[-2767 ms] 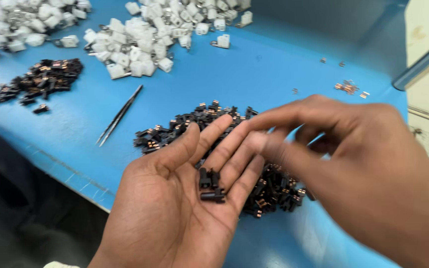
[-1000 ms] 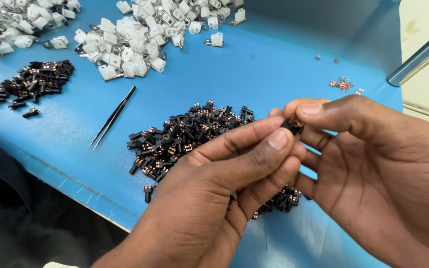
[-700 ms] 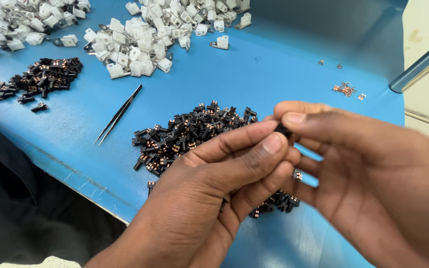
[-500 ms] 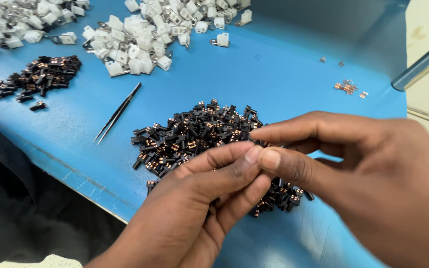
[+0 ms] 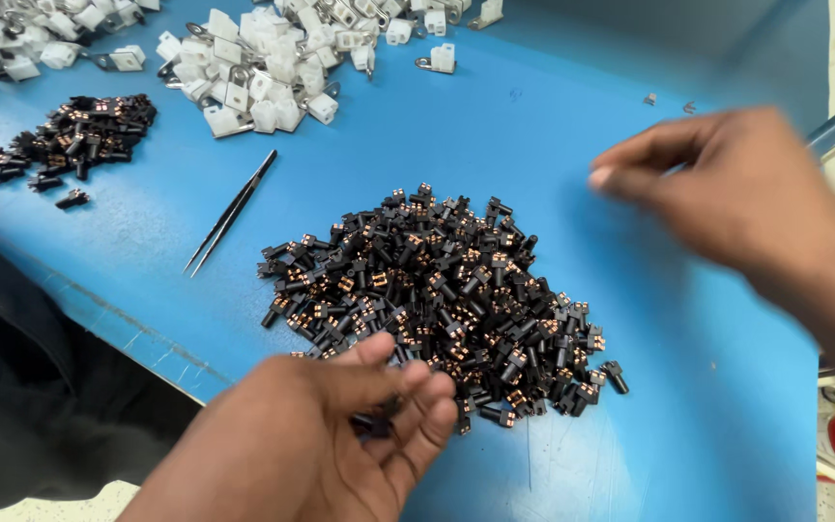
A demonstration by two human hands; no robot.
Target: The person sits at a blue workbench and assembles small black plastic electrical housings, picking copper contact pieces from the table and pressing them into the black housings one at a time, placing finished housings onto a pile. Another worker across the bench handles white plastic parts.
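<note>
Covering the blue table (image 5: 572, 126), black parts (image 5: 437, 290); left hand (image 5: 340, 435) pinching some, right hand (image 5: 736, 193) unclear.

I am wearing nothing on my left hand (image 5: 340, 435) or right hand (image 5: 736, 193); both wrists are showing bare, no sleeves.

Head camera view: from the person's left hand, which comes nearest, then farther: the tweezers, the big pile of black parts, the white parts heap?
1. big pile of black parts, touching the left hand fingers.
2. tweezers, up-left.
3. white parts heap, top edge.
</note>
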